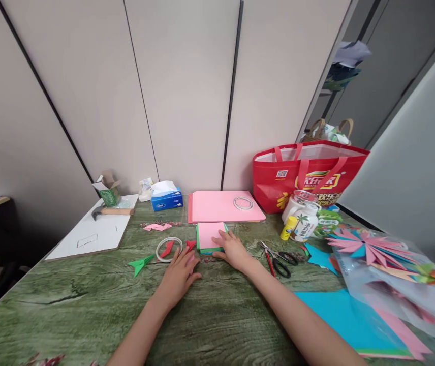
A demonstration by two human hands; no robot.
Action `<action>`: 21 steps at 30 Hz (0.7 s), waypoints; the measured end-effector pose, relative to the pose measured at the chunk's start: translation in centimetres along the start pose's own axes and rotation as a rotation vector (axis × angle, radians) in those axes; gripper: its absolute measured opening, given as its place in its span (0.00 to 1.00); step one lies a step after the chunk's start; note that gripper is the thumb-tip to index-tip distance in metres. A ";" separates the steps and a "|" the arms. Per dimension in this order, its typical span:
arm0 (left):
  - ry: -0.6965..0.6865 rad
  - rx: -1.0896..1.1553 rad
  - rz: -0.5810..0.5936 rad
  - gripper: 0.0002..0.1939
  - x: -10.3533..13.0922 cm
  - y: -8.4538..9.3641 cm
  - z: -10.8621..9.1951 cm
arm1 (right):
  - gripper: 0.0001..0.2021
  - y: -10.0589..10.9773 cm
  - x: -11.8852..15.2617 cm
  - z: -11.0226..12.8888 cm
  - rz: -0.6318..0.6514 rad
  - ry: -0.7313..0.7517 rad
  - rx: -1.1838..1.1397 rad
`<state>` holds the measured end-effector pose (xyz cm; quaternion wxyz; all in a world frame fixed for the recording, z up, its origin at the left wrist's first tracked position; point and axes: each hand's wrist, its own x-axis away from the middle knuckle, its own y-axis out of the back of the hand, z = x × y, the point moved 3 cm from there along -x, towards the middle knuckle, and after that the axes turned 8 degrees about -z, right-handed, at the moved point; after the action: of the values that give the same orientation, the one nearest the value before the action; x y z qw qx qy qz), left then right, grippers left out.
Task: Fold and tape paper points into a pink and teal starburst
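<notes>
Paper stack point(207, 235), square, matte, pink over green, sits mid-table, my right hand point(235, 250) resting loosely spread on its right side, nothing pinched. Looks like sheet-picking to me; next probably wants a light fingertip pinch. Left hand point(178, 274) covers a small pinkish paper piece point(192, 258); can't tell if it's gripped.

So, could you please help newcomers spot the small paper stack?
From the red bag, go left to the large pink stack. In front, partly under the right hand, lies the small paper stack, set apart by green edges beneath its pink top.
</notes>
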<state>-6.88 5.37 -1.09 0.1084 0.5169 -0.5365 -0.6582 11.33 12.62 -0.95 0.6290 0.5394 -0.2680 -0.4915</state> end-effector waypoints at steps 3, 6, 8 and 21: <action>0.030 0.001 -0.038 0.13 0.2 -0.2 0.8 | 0.22 0.0 0.4 -0.1 -0.046 0.029 0.019; 0.056 -0.018 -0.075 0.09 0.2 0.1 1.3 | 0.21 0.1 0.8 -0.1 -0.073 0.043 0.023; 0.074 -0.045 -0.100 0.08 0.1 0.2 1.6 | 0.20 0.2 1.1 -0.2 -0.090 0.037 0.020; -0.001 0.068 -0.164 0.12 0.1 -0.3 0.7 | 0.24 1.2 3.0 0.7 -0.144 -0.021 -0.043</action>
<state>-7.39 5.86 -1.42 0.0363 0.5623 -0.5146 -0.6463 12.25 9.54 -0.21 0.6008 0.5384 -0.2244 -0.5466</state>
